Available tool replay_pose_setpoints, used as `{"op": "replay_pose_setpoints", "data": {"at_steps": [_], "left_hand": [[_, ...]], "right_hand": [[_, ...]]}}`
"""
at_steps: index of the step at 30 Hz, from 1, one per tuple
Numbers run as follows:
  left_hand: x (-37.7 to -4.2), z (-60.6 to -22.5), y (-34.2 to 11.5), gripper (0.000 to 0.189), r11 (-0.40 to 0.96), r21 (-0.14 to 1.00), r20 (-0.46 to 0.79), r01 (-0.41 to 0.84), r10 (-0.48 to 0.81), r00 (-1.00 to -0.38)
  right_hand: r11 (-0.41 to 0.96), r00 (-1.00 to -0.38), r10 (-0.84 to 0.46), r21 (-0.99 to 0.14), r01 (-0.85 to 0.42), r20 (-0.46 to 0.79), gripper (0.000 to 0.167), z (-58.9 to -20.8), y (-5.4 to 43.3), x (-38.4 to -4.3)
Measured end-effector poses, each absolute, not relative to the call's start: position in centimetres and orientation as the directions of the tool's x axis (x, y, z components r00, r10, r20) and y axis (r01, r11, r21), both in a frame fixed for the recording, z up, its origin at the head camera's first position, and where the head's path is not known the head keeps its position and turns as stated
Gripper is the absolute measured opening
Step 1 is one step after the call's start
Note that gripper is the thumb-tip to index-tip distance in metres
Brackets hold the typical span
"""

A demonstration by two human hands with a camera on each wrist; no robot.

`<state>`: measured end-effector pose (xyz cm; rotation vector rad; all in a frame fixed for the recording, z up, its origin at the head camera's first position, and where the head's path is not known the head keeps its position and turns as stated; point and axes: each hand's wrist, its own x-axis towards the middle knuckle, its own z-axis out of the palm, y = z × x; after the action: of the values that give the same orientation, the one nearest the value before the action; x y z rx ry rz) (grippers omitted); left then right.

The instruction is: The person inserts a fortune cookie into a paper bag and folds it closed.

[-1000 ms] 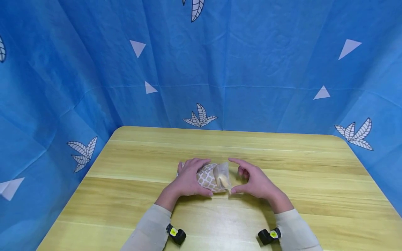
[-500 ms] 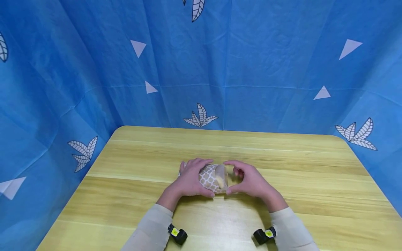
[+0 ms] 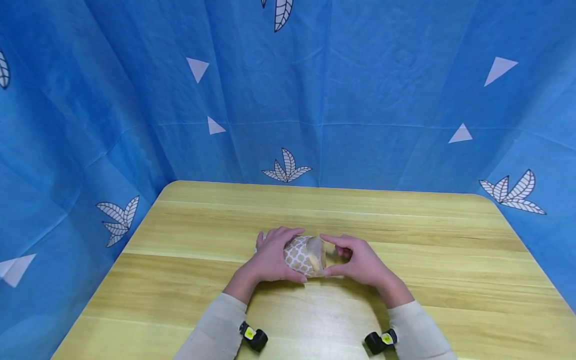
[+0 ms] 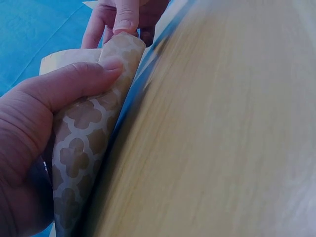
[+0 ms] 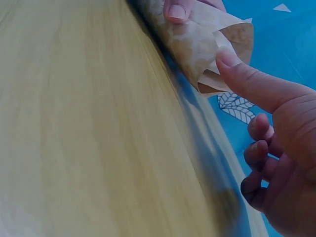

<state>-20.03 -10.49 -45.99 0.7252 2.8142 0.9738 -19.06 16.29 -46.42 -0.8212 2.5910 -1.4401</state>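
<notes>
A brown paper bag (image 3: 296, 256) with a white quatrefoil pattern lies lengthwise across the middle of the table. My left hand (image 3: 272, 257) grips its left part from above, thumb along the near side and fingers over the far side. The bag's right end gapes, and something pale tan (image 3: 315, 262) shows in it. At that end my right hand (image 3: 360, 262) holds the mouth's edges between thumb and index finger. In the right wrist view the thumb (image 5: 252, 81) presses on the folded paper edge, while the other fingers curl away from the bag. The index finger is hidden there.
The wooden table (image 3: 427, 260) has rounded far corners. Behind it and at the sides hangs a blue curtain (image 3: 360, 90) with white leaves and triangles. Small black cameras (image 3: 254, 337) are strapped to both sleeved wrists.
My right hand has moved left to the bag's open end, and its thumb and index finger now meet the paper. The left hand and bag have shifted slightly right.
</notes>
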Motion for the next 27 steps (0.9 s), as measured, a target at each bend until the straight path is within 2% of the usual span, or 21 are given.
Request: {"op": "replay_pose_setpoints", "data": {"at_steps": [4, 11, 20, 27], "left_hand": [[-20.0, -45.8, -10.4, 0.112, 0.685, 0.601, 0.081, 0.411, 0.460, -0.884], [-19.9, -45.7, -10.3, 0.112, 0.686, 0.604, 0.065, 0.407, 0.466, -0.882], [-19.9, -45.8, -10.1, 0.112, 0.681, 0.610, 0.066, 0.407, 0.468, -0.882], [-19.9, -45.7, -10.2, 0.112, 0.685, 0.601, 0.081, 0.412, 0.461, -0.884]], "right_hand": [[0.401, -0.840, -0.492, -0.796, -0.453, 0.229, 0.074, -46.4, 16.2, -19.0], [0.386, -0.835, -0.470, -0.785, -0.485, 0.285, 0.058, -46.7, 16.0, -19.1], [0.522, -0.851, -0.405, -0.679, -0.516, 0.335, 0.064, -46.4, 15.0, -19.0], [0.540, -0.850, -0.368, -0.657, -0.526, 0.378, 0.065, -46.4, 14.6, -19.0]]}}
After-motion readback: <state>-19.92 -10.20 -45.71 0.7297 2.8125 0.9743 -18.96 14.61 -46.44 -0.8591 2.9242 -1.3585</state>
